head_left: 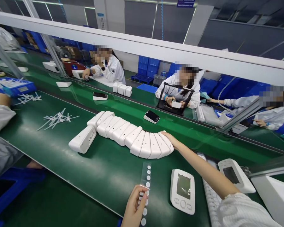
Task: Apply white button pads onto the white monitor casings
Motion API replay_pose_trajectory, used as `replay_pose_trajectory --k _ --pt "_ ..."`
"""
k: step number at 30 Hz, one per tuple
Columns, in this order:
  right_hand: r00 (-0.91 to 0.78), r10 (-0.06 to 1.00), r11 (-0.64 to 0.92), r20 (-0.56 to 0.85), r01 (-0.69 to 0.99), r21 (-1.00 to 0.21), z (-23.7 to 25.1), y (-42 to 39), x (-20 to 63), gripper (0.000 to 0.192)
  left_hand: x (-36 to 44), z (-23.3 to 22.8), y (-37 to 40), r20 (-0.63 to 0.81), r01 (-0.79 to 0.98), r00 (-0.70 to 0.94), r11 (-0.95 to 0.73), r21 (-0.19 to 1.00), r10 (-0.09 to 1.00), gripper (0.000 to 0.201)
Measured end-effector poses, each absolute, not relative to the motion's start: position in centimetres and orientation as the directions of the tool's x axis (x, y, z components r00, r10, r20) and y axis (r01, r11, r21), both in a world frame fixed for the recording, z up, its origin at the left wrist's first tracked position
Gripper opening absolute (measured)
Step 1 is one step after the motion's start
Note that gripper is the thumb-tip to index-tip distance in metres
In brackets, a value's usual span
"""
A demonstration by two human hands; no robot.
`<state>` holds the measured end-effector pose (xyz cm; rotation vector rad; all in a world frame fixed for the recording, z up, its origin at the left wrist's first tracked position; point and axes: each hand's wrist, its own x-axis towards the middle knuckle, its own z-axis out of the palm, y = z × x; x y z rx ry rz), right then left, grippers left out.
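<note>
My left hand (133,206) grips a clear strip of round white stickers (145,179) low at the near edge of the green belt (61,157). My right hand (171,140) reaches across the belt with its fingers resting on the right end of a curved row of several white device housings (132,137) standing on edge. One more housing (83,140) lies apart at the row's left end. A white monitor with a screen and buttons (182,190) lies face up between my arms.
Another monitor (235,175) sits at the right by a white box. White plastic ties (56,119) lie scattered at the left, near a blue bin (13,86). Two devices (151,116) ride the far lane. A person's sleeve (0,118) is at the left; people in white coats work opposite.
</note>
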<state>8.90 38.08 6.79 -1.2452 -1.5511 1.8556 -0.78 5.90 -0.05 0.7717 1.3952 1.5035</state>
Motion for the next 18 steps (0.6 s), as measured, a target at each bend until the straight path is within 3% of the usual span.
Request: replay_pose_trajectory --k 9,18 --pt "-0.318 0.917 -0.166 -0.241 0.244 -0.955 5.8 34.4 10.0 0.04 -1.5 0.2 6.4 -0.196 -0.178 -0.432 0.129 0.975 0.88 0.046" --pt "-0.369 0.911 -0.048 -0.183 0.346 -0.937 6.3 35.2 9.5 0.027 -5.0 2.1 8.9 -0.233 -0.134 -0.321 0.199 0.971 0.918 0.047"
